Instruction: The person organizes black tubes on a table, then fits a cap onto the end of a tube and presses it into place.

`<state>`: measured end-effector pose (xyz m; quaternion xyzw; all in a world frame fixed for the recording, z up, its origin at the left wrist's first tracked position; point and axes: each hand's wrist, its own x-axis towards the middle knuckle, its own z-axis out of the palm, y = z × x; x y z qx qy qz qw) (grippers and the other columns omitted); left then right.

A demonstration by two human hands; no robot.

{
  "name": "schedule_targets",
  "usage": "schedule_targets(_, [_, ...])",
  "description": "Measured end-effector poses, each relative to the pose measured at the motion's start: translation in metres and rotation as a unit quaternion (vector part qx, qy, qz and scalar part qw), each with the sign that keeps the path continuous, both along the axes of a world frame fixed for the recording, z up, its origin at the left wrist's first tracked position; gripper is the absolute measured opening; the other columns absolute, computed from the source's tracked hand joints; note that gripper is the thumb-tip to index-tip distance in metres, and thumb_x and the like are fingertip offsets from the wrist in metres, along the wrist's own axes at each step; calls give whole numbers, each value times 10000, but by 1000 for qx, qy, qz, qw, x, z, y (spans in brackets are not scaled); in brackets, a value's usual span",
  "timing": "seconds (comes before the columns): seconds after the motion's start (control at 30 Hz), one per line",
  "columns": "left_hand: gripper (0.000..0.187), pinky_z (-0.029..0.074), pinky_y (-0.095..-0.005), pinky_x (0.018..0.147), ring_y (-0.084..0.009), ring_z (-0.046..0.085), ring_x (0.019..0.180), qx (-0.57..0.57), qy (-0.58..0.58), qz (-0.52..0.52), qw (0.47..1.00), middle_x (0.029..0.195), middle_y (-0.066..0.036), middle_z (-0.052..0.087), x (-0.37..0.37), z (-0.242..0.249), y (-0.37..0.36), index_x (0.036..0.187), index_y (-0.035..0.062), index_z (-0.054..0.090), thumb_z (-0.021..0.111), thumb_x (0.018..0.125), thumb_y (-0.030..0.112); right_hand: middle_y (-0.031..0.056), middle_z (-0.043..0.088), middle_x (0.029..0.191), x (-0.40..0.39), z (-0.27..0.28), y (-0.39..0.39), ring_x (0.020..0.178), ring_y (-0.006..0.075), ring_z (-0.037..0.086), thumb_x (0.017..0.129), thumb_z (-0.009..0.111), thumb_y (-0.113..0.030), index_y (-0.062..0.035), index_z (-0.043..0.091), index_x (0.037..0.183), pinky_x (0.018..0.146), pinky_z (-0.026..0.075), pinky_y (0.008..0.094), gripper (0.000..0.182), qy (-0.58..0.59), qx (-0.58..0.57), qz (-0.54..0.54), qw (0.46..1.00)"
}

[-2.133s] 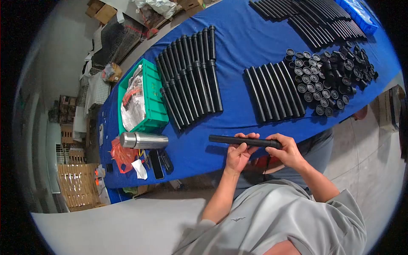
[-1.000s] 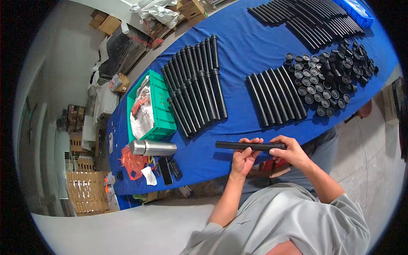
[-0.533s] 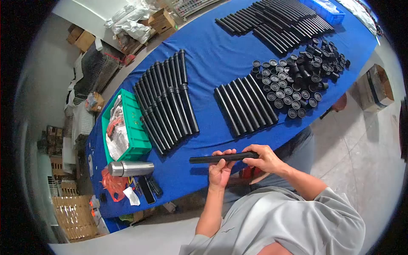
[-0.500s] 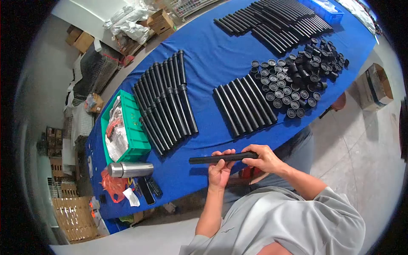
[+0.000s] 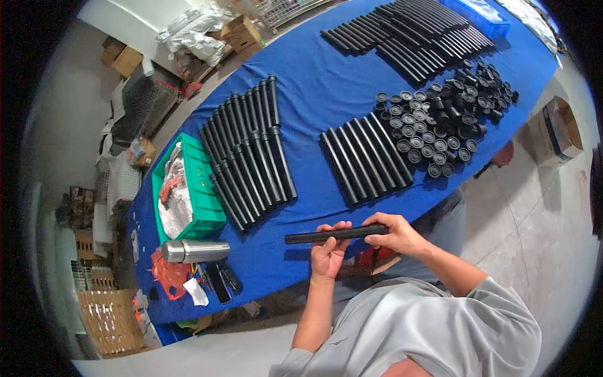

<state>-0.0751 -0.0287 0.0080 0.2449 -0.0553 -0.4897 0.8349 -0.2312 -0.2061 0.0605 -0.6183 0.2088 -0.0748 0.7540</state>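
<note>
Gripping a black tube [image 5: 314,236] level above the table's near edge, the left hand [image 5: 328,250] is cupping its middle, the right hand [image 5: 397,234] pinching its right end; it looks stiff, light, smooth.

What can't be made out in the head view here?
- Right end of the black tube: covered by the right hand, so cap fitted or not is unclear.
- Left hand palm side: turned away.
- Green crate contents: too small to identify.
- Far tube rows: cut off by the top edge.
</note>
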Motion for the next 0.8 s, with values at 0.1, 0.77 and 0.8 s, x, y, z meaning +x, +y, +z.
schedule_targets(0.1, [333,509,-553,1098,-414,557,1328,5,-6,4,1000,1330,-223,641,1,1,2,1210,95,629,740,902,33,6,673,840,5,-1,-4,747,90,643,898,771,-110,-2,688,1144,673,541,265,281,21,22,14,999])
schedule_targets(0.77, [423,561,-428,860,-355,671,976,275,-802,-163,504,1038,-156,684,24,100,12,1165,30,682,815,808,213,32,692,888,-1,-5,-36,750,105,653,864,806,-93,-13,653,1208,695,554,272,385,8,106,98,990])
schedule_targets(0.8, [406,562,-427,849,-354,670,966,261,-803,-159,512,1022,-155,680,29,101,9,1153,22,684,812,813,204,38,695,901,-3,-4,-36,759,108,656,860,812,-93,-13,635,1246,702,556,275,432,7,111,83,990])
